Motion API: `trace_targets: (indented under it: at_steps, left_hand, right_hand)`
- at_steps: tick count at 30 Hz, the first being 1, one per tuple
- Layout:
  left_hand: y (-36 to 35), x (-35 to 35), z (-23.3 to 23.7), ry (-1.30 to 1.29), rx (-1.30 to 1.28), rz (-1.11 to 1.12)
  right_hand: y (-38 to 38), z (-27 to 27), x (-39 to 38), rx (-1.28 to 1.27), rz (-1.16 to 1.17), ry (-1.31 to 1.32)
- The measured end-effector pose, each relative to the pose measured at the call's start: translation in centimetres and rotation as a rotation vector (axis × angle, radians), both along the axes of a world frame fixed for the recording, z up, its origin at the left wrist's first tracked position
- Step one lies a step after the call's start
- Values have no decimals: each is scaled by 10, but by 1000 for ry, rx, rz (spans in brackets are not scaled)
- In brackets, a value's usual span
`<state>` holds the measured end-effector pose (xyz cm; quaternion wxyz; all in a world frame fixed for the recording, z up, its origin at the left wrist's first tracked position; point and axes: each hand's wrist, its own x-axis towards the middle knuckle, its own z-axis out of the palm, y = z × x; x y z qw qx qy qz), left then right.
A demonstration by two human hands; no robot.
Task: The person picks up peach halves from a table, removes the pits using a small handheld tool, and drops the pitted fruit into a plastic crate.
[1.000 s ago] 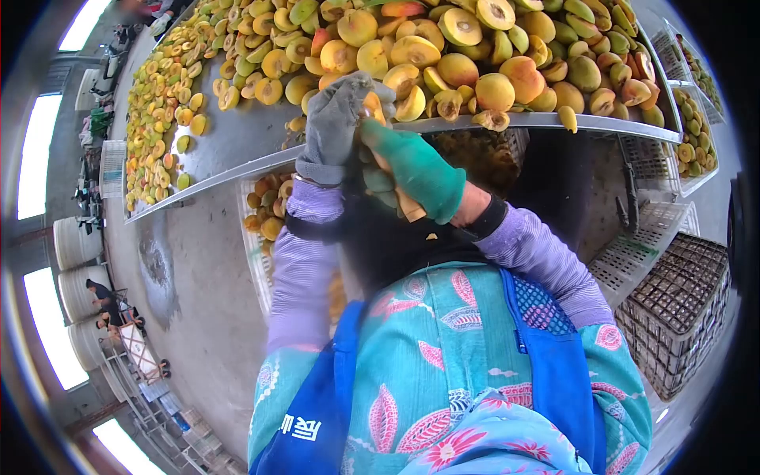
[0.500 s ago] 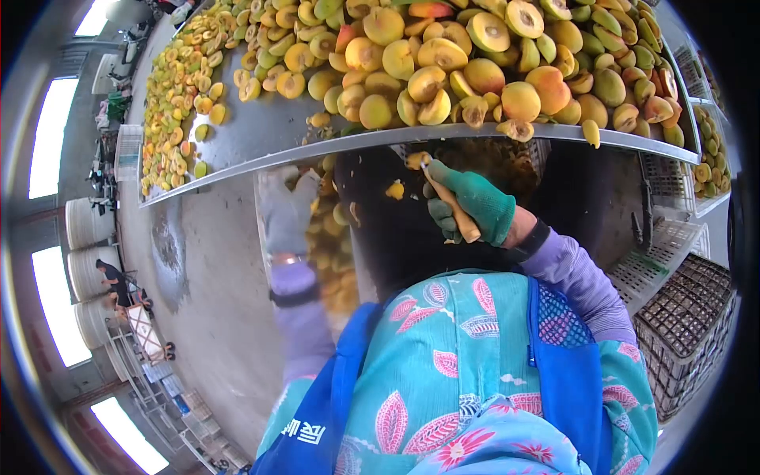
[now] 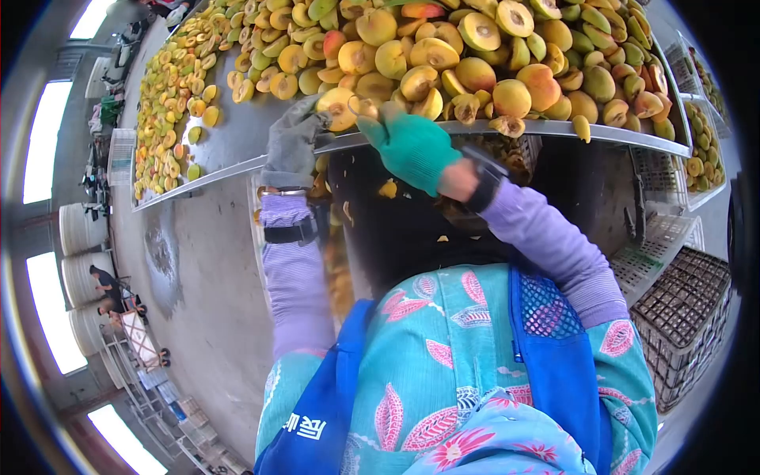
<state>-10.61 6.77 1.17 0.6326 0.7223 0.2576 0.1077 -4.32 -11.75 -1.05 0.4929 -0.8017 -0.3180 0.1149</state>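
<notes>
My left hand [image 3: 294, 146], in a grey glove, reaches to the table's front rim. Its fingertips close on the left side of a yellow peach half [image 3: 337, 109], cut face up. My right hand [image 3: 416, 152], in a green glove, is closed just right of that half. A thin curved metal edge [image 3: 363, 106] shows at its fingertips, against the fruit. The wooden handle of the pitting tool is hidden behind the glove. Many peach halves [image 3: 434, 54] are heaped on the metal table [image 3: 261, 127] beyond both hands.
Under the table's rim, fruit scraps [image 3: 388, 188] lie on dark cloth over my lap. Plastic crates [image 3: 682, 317] stand at my right, and another crate of fruit [image 3: 704, 150] is beyond them. Large white tubs [image 3: 81, 273] and a person [image 3: 107, 286] are far left.
My left hand has risen from the fruit container below to the table's rim. My right hand, with the wooden-handled tool, has moved up and left to meet the peach half.
</notes>
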Motion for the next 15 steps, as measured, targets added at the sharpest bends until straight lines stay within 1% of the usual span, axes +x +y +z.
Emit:
trace_targets:
  at_steps: [1,2,3,5,6,9,10,11,13,14,15]
  left_hand:
    - [-1,0,-2,-29,-22,-21]
    - [1,2,-14,-145,328,-187]
    - [1,6,-23,-200,141,-164]
    - [-33,13,-12,-287,-242,-115]
    - [-40,11,-7,-274,543,-214]
    - [-37,25,-48,-472,163,-191]
    - [-42,27,-31,-354,646,-288]
    - [-48,30,-14,-282,1133,-326]
    - [-57,33,-7,-458,1257,-343]
    - [-64,33,-12,-371,525,-369]
    - [-70,33,-18,-377,-203,-166]
  right_hand:
    - [8,-2,1,-43,16,-22]
    - [16,-8,2,-86,22,-43]
    - [20,-12,4,-130,24,-60]
    - [15,-7,2,-89,-5,-15]
    - [13,-7,2,-56,-32,-14]
    - [-1,0,4,-20,-89,-10]
    - [-8,4,4,-19,-102,-7]
    - [-12,6,4,-54,-115,-41]
    - [-19,9,1,-121,-132,-103]
    - [-21,11,-1,-107,-126,-83]
    - [-23,13,-2,-89,-122,-63]
